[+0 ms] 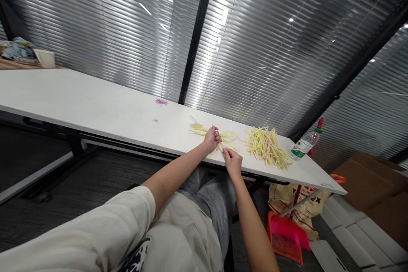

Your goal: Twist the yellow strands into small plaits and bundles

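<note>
My left hand (212, 138) and my right hand (232, 160) meet at the near edge of a long white table (95, 106), both pinching thin yellow strips (223, 146) between the fingers. A small spread of yellow strips (199, 129) lies just beyond my left hand. To the right of my hands sits a bigger heap of yellow and pale pink strips (267, 146). My forearms reach out over my lap in grey trousers.
A plastic water bottle (304, 145) lies beyond the heap. A small pink scrap (161, 102) sits farther back on the table. Under the right end stand a pink and orange dustpan (286, 238), a printed bag (302, 208) and cardboard boxes (372, 187). Blinds line the wall.
</note>
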The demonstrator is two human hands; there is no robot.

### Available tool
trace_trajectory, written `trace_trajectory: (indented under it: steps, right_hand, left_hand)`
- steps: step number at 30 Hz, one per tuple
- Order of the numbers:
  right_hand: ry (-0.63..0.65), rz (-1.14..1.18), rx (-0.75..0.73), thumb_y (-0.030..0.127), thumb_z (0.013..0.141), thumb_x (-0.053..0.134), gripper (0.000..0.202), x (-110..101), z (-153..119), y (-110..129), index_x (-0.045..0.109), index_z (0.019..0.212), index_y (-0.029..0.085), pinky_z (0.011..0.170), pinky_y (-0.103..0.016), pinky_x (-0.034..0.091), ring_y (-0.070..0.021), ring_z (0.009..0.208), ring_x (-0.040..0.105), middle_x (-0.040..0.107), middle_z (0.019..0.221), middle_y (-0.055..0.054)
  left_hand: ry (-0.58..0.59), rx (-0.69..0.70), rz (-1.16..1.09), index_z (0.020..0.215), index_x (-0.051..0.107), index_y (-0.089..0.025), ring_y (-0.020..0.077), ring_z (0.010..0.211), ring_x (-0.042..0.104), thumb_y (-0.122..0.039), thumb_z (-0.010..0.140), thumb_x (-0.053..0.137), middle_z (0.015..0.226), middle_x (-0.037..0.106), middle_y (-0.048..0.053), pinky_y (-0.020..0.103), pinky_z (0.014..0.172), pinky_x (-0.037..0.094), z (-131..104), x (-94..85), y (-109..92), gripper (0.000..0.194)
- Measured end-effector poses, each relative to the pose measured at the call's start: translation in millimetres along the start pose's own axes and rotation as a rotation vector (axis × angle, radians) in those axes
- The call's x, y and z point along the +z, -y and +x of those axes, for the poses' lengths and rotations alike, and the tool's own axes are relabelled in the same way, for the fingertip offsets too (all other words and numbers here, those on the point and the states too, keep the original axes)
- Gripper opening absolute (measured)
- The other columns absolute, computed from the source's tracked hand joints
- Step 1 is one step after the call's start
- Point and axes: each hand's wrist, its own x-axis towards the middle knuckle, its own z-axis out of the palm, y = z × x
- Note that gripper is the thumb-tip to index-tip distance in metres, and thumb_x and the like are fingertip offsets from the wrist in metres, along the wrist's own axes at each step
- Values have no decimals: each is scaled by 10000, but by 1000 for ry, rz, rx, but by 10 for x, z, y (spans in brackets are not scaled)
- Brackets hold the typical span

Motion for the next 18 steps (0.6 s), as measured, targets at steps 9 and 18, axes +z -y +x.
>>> trace_trajectory:
  steps: [9,18]
  right_hand:
    - [6,-163,-70,448,862,448,386,-25,-19,109,698,844,154,605,-234,398,-143,609,563,670,701,-55]
    - [7,-195,-62,452,859,440,388,-7,-31,107,700,872,165,603,-237,391,-145,610,565,678,734,-56]
  left_hand:
    - [35,17,12,722,399,-201,51,328,141,-405,910,419,427,171,-105,202,398,136,4,-13,7,279]
    - [48,11,11,725,407,-200,53,331,133,-414,902,436,430,160,-107,204,396,142,17,-24,14,279]
